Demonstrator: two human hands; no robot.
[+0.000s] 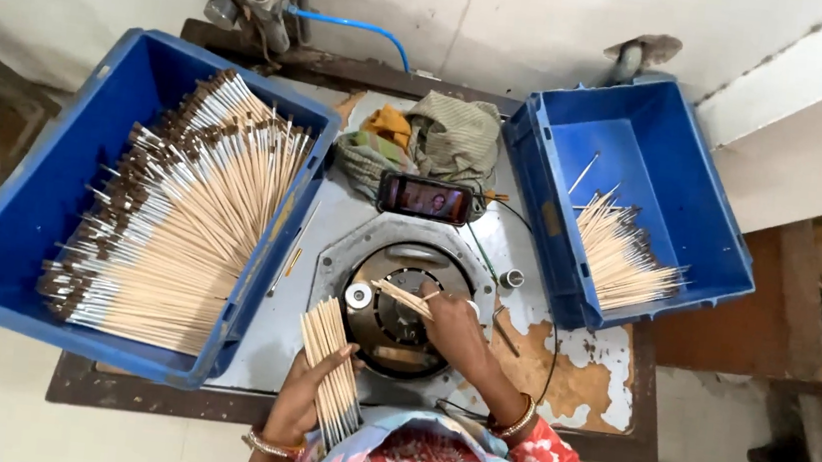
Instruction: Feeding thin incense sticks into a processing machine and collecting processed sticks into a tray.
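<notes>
At the near edge of the table (578,378), a bundle of thin wooden sticks (329,372) is being gripped in the left hand (300,396), the fingers being closed around it so that the sticks are fanning upward and toward the body. Just to the right, a few sticks (403,298) are being pinched in the right hand (452,330), and they are being held over the round metal machine head (392,325) that is sitting in an octagonal plate at the middle of the table. Bangles are being worn on both wrists. Behind the machine, a phone (424,199) with a lit screen is being propped against a heap of folded cloths (440,138). On the left, a large blue crate (33,195) is being filled by many rows of sticks with dark coated ends (182,209). On the right, a second blue crate (641,133) is being occupied by a smaller pile of bare sticks (620,256) lying against its near wall. Beyond the table, a blue hose (350,26) and a grey pipe are being carried along the wall.
</notes>
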